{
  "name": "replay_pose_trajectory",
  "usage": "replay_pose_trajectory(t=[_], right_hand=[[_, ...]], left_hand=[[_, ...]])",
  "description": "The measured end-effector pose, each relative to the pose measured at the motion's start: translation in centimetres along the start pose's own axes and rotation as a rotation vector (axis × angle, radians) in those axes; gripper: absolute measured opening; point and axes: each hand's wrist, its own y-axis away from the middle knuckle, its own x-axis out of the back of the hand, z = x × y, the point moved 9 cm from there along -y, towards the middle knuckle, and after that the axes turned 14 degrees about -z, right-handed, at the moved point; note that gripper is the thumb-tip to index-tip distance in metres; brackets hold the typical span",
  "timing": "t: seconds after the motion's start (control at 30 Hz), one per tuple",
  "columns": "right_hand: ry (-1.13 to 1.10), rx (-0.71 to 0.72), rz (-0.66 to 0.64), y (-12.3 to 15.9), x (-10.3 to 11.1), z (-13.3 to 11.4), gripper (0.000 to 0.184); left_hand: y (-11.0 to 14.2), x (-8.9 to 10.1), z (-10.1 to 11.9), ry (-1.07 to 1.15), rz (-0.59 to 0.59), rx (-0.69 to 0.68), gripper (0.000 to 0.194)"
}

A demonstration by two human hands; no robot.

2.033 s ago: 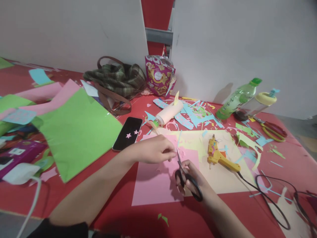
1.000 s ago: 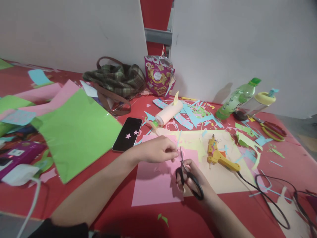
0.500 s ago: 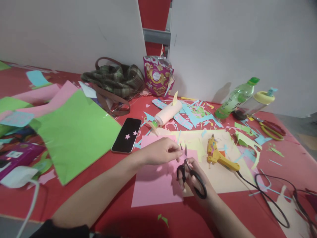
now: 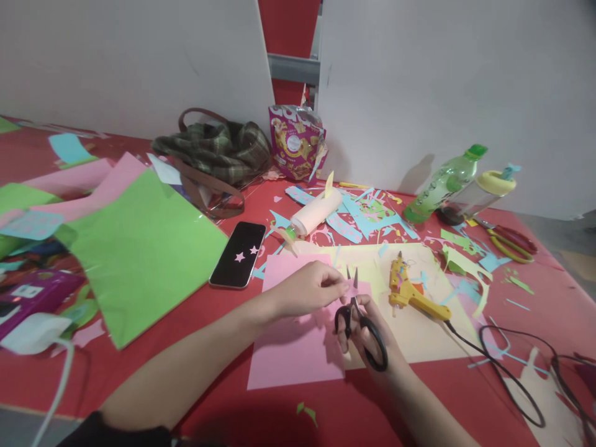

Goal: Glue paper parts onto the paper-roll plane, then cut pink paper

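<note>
My right hand grips black-handled scissors, thumb and fingers in the loops, the blades a little apart and pointing away from me. Just left of the blades, my left hand pinches a small pink paper piece, which reaches between the blades; its exact shape is hard to make out. Below both hands lies a pink paper sheet, partly over a cream sheet. Two small pink paper stars rest on a black phone to the left.
A yellow glue gun lies right of my hands, its cord trailing right. Behind are a wrapped paper roll, a snack bag, a green bottle and paper scraps. Green sheets cover the left; red-and-yellow pliers lie far right.
My left hand has shifted slightly to the right with the pink piece. The scissors' blades have turned a little and moved slightly right, now around the piece. Everything else stays put.
</note>
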Motion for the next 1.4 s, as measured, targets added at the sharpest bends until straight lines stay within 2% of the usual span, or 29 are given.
replay_pose_trajectory(t=[0.2, 0.57, 0.97, 1.4], right_hand=[[0.028, 0.032, 0.035, -0.1, 0.1, -0.5, 0.033], [0.130, 0.093, 0.039, -0.1, 0.9, -0.1, 0.029], [0.150, 0.010, 0.095, 0.1, 0.4, -0.6, 0.030], [0.169, 0.017, 0.153, 0.4, 1.2, -0.3, 0.026]], left_hand=[[-0.1, -0.1, -0.3, 0.036, 0.057, 0.008, 0.031], [-0.1, -0.4, -0.2, 0.093, 0.060, -0.008, 0.029], [-0.1, -0.2, -0.6, 0.048, 0.058, 0.025, 0.032], [-0.1, -0.2, -0.3, 0.053, 0.024, -0.006, 0.033]])
